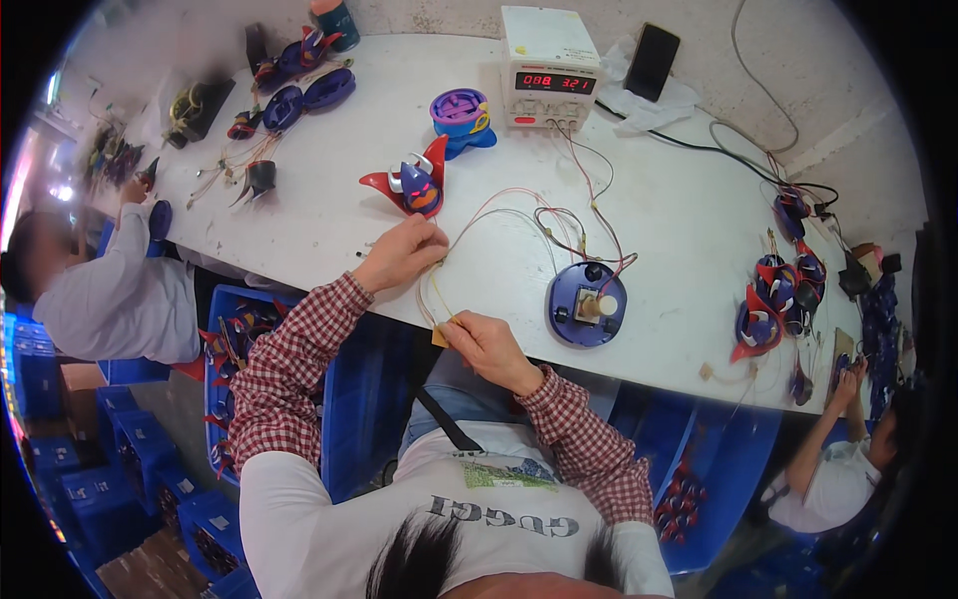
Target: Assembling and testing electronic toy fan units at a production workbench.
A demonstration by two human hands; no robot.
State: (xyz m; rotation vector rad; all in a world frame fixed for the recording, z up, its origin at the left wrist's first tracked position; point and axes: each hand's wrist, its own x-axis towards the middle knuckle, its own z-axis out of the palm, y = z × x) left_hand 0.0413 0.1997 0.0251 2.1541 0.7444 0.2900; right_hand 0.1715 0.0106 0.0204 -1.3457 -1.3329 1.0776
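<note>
My left hand [407, 252] is closed at the table's front edge, its fingertips pinching thin wires below a toy figure head [420, 188]. That head is purple with red wing-like sides, pale horns and an orange face. Lower and to the right, my right hand [493, 349] pinches the end of those thin wires, beside a small yellow piece [439, 337] just past the table edge. A round purple base [587, 304] with a pale block on it lies to the right, joined to loose wires. Beyond the head stands a blue and purple round toy part [463, 122].
A power supply [551, 70] with a lit red display stands at the back, leads running forward. Beside it a dark phone [653, 62] leans on plastic wrap. Toy heads [783, 290] cluster at right. Blue bins [349, 409] sit below the table. Co-workers sit at both sides.
</note>
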